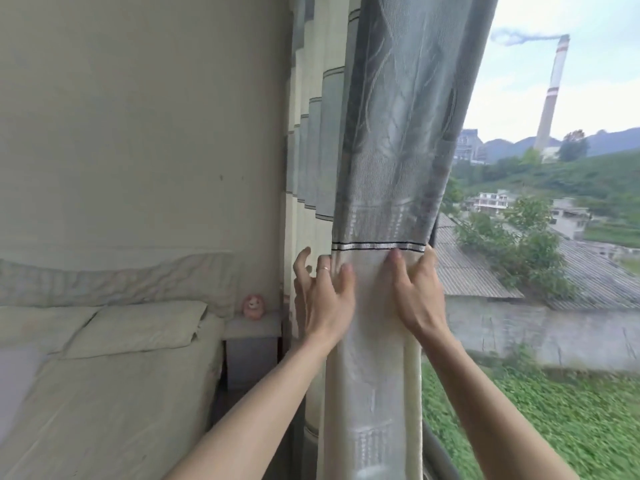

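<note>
A long curtain [391, 140], grey-blue above and cream below a dark stripe, hangs bunched at the left side of the window. My left hand [322, 296] lies on its left folds with fingers spread and a ring on one finger. My right hand [417, 289] grips the curtain's right edge just under the stripe, fingers curled round the fabric and thumb on the front. Both forearms reach up from the bottom of the view.
A bed [104, 393] with a pillow [138, 327] fills the lower left. A small bedside table [252, 341] with a pink toy [254, 305] stands in the corner beside the curtain. The window [554, 237] on the right shows roofs, greenery and a tall chimney.
</note>
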Demonstrator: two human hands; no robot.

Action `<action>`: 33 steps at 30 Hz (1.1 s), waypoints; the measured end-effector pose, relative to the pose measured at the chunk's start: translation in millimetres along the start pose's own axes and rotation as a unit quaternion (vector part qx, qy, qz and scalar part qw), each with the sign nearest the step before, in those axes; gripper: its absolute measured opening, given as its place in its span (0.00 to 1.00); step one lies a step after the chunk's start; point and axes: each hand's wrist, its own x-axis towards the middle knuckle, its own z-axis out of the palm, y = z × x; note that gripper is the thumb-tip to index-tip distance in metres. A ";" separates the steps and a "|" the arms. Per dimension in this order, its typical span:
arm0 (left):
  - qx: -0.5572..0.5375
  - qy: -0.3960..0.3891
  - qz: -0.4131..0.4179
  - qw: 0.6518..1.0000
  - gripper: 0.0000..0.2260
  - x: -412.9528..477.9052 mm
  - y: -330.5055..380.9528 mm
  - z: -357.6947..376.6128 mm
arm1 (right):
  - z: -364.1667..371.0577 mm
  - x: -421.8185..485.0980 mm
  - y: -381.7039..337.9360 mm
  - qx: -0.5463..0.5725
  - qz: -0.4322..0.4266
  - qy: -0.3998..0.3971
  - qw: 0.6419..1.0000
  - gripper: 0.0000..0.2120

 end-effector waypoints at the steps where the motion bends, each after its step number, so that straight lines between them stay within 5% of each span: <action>1: -0.001 0.010 0.000 1.000 0.19 16.7 -8.8 5.1 | 15.0 12.4 4.3 -0.006 0.009 -0.008 1.000 0.23; 9: 0.002 0.028 -0.033 0.999 0.12 140.1 -93.2 46.4 | 145.1 110.9 35.5 -0.004 0.025 0.005 1.000 0.23; 16: 0.087 0.051 -0.004 0.995 0.23 256.6 -164.3 71.5 | 247.3 209.6 67.2 0.041 0.000 0.045 0.998 0.20; 20: 0.107 0.050 0.026 0.993 0.25 328.0 -199.9 98.8 | 301.5 273.3 94.3 0.048 -0.002 0.051 0.998 0.26; 33: 0.086 0.034 -0.001 0.996 0.28 545.9 -338.0 219.4 | 479.5 480.0 201.2 0.045 -0.010 0.025 0.999 0.20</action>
